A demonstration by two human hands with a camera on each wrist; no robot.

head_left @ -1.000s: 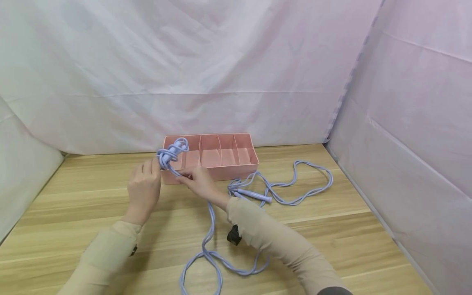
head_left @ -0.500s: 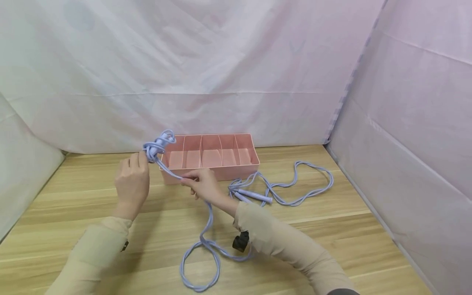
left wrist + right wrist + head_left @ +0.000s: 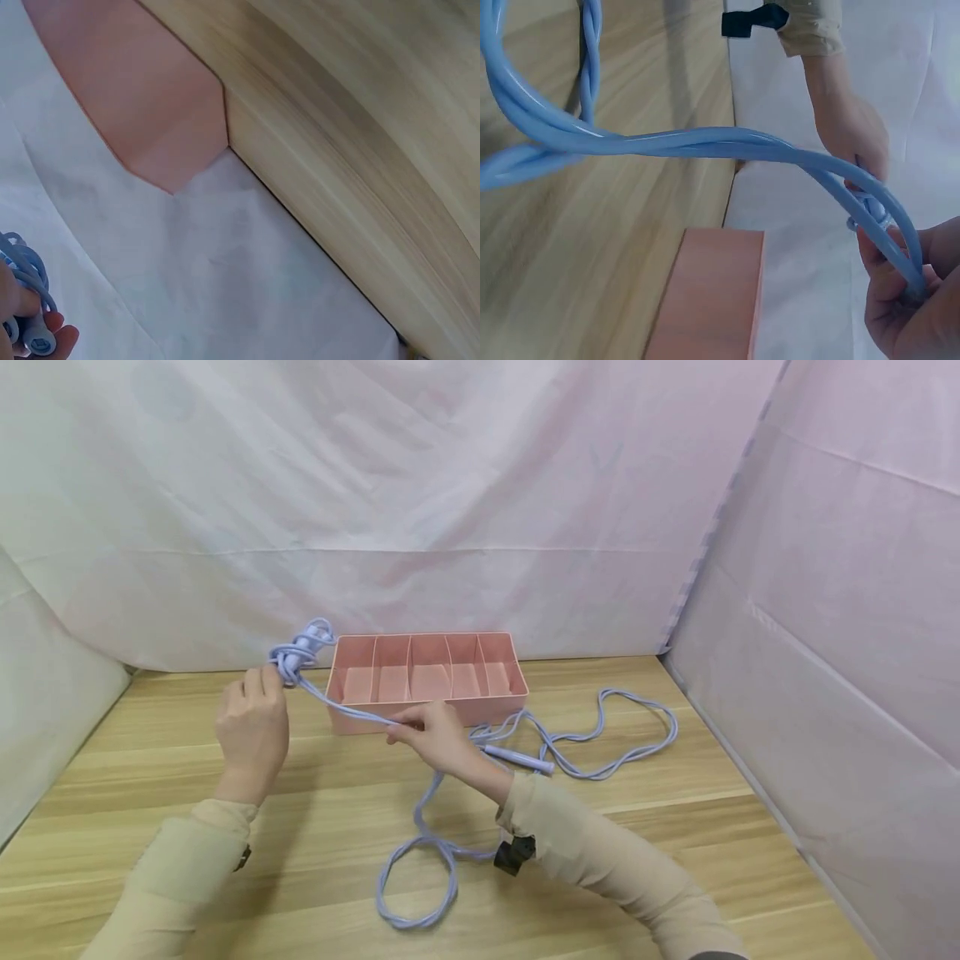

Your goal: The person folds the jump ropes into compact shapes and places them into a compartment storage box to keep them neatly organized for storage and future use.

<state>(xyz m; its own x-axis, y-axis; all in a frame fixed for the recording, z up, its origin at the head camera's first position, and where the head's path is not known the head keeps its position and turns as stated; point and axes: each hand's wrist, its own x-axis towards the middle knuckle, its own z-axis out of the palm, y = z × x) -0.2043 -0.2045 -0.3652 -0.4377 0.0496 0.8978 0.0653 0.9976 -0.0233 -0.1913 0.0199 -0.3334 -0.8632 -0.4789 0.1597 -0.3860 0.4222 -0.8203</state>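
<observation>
A blue jump rope has its handles (image 3: pixel 300 649) bundled together with several turns of cord wound round them. My left hand (image 3: pixel 253 722) grips this bundle in the air, left of the pink box. Fingers and a handle end (image 3: pixel 39 341) show at the edge of the left wrist view. From the bundle, doubled cord (image 3: pixel 345 712) runs across to my right hand (image 3: pixel 442 742), which pinches it in front of the box. Past that hand the twisted cord (image 3: pixel 705 142) hangs down, and a loop of it (image 3: pixel 411 924) lies on the table.
Against the back curtain (image 3: pixel 450 527) stands the pink box (image 3: pixel 468 710), with several compartments. Right of it lies a second jump rope, its handle (image 3: pixel 521 759) near the box's front corner and its cord (image 3: pixel 628 752) spread out rightward on the wooden table (image 3: pixel 675 860).
My left hand has moved left with the bundle, away from over the box. My right hand has shifted right along with the cord, stretching the span between both hands. The loop on the table has shrunk.
</observation>
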